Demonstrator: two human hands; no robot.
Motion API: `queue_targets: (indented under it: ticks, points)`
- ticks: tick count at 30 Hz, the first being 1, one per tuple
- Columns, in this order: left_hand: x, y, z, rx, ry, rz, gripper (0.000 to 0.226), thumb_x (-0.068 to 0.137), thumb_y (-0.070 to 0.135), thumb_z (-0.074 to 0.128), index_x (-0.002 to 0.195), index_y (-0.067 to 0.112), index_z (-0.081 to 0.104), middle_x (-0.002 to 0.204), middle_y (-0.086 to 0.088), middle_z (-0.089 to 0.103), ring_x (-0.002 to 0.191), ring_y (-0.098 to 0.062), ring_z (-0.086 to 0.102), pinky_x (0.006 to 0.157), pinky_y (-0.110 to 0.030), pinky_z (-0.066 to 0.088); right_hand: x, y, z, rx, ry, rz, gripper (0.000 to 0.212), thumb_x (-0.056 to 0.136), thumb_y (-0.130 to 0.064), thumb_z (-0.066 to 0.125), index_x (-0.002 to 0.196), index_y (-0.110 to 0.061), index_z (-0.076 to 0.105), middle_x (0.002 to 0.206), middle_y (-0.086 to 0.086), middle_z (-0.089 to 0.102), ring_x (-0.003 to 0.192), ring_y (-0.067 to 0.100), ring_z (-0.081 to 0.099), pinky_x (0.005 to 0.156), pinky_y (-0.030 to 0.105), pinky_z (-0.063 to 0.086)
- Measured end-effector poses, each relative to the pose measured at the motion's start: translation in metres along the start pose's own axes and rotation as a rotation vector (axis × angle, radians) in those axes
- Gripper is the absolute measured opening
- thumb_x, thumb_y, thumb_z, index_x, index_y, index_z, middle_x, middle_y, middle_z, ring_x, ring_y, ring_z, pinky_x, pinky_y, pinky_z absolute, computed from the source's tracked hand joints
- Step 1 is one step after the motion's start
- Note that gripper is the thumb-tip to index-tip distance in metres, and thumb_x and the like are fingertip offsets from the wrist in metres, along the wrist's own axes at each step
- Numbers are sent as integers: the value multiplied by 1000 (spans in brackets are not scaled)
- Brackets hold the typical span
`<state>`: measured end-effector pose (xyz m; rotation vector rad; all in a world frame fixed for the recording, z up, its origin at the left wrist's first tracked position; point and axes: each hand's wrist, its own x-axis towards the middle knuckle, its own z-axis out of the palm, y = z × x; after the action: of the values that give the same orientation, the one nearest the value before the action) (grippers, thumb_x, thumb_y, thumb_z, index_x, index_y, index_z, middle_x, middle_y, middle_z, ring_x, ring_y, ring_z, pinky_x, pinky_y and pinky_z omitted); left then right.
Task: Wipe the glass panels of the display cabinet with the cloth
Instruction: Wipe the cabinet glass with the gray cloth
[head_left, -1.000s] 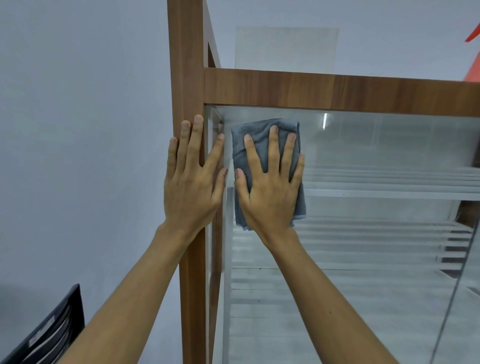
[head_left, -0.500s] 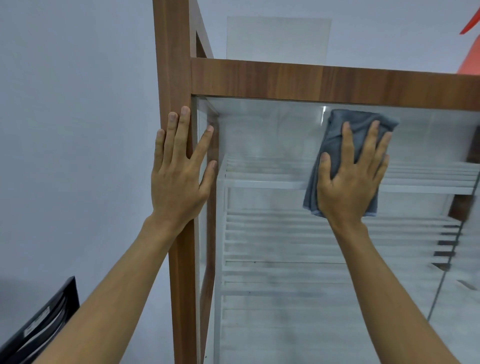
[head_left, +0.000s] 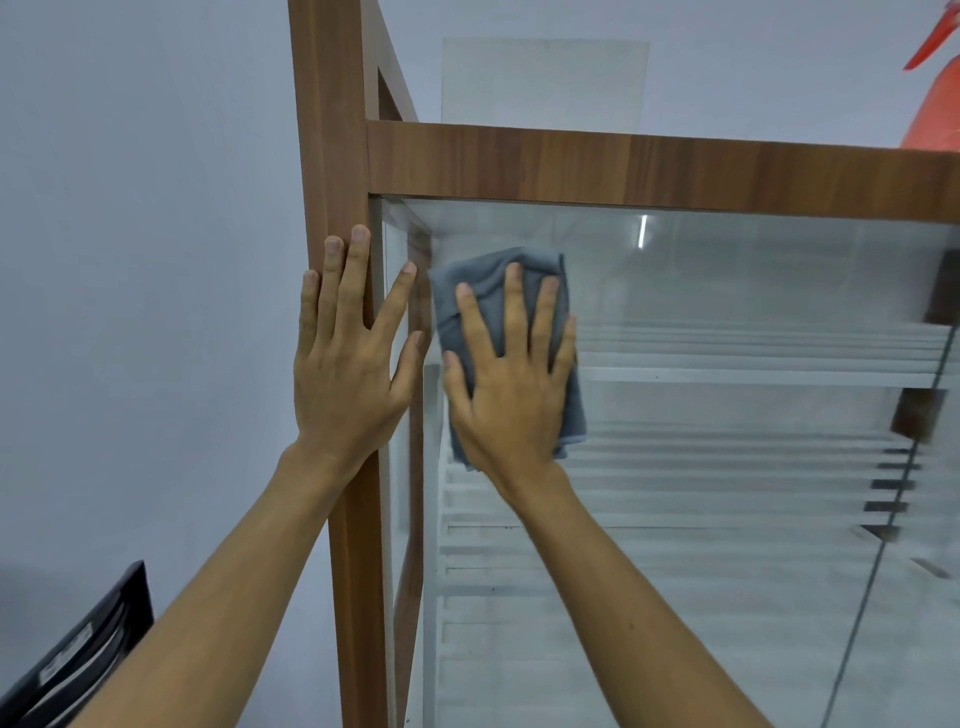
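Observation:
The display cabinet has a brown wooden frame and a front glass panel with white slatted shelves behind it. A folded grey cloth lies flat against the glass near the panel's upper left corner. My right hand presses on the cloth with fingers spread, covering most of it. My left hand rests flat on the wooden corner post, fingers apart, its thumb and forefinger over the glass edge beside the cloth.
A pale wall fills the left side. A black slotted object sits at the lower left corner. An orange-red object stands on the cabinet top at the far right. A vertical seam divides the glass on the right.
My right hand slid the cloth from the left corner out to the right, then back left, and now sits slightly lower on the glass. My left hand stayed on the post.

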<state>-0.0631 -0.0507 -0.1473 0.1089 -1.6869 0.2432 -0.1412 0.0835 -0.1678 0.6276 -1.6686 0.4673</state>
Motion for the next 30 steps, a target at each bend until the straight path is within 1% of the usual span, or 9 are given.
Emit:
queue_targets:
  ticks: [3, 7, 12, 15, 19, 22, 26, 30]
  points:
    - [-2, -1, 1, -1, 4, 2, 56, 105, 39, 43, 156, 16, 36, 166, -20, 18, 155, -36, 12, 128, -46, 7, 5, -10, 4, 20, -4, -29, 63, 100, -50, 40, 157, -26, 30, 165, 14, 21, 153, 37, 8, 123, 57, 5]
    - [-3, -2, 2, -1, 4, 0, 57, 105, 42, 41, 157, 18, 35, 166, -18, 18, 155, -36, 12, 128, -45, 6, 12, 4, 1, -2, 1, -64, 62, 100, -53, 42, 156, -29, 31, 165, 13, 21, 153, 36, 10, 124, 57, 8]
    - [-2, -2, 1, -9, 4, -4, 56, 105, 42, 41, 156, 19, 36, 166, -18, 18, 155, -36, 12, 128, -46, 7, 31, 38, -12, -9, 76, 64, 60, 100, -52, 42, 156, -29, 35, 165, 12, 24, 153, 37, 16, 122, 59, 14]
    - [-1, -2, 1, -12, 5, -5, 56, 105, 42, 40, 156, 20, 37, 166, -18, 19, 155, -36, 13, 128, -45, 7, 32, 65, -21, -30, 95, 98, 58, 102, -52, 40, 155, -28, 37, 165, 11, 24, 153, 36, 16, 122, 58, 15]
    - [-2, -2, 2, -18, 9, -9, 57, 104, 41, 45, 156, 21, 36, 167, -16, 18, 156, -34, 11, 128, -42, 3, 22, 104, -30, -21, 128, 187, 57, 102, -48, 42, 155, -26, 37, 165, 12, 22, 153, 37, 14, 123, 56, 14]
    - [-2, -1, 1, -26, 6, -11, 57, 103, 41, 45, 156, 20, 37, 167, -16, 17, 156, -34, 11, 128, -43, 4, 11, 130, -36, -18, 147, 251, 58, 102, -46, 44, 156, -26, 35, 165, 14, 20, 153, 38, 12, 123, 56, 14]
    - [-1, 2, -1, -31, -2, -28, 57, 103, 41, 43, 155, 19, 38, 167, -16, 16, 156, -33, 9, 128, -43, 3, -5, 156, -42, -10, 128, 282, 60, 102, -47, 42, 157, -26, 31, 166, 14, 17, 154, 37, 9, 124, 56, 11]
    - [-4, 22, -3, -79, -9, -54, 59, 101, 35, 49, 156, 18, 36, 168, -15, 16, 156, -34, 9, 128, -45, 0, -18, 177, -46, -2, 115, 291, 61, 101, -47, 42, 157, -25, 31, 166, 15, 16, 154, 37, 7, 124, 57, 10]
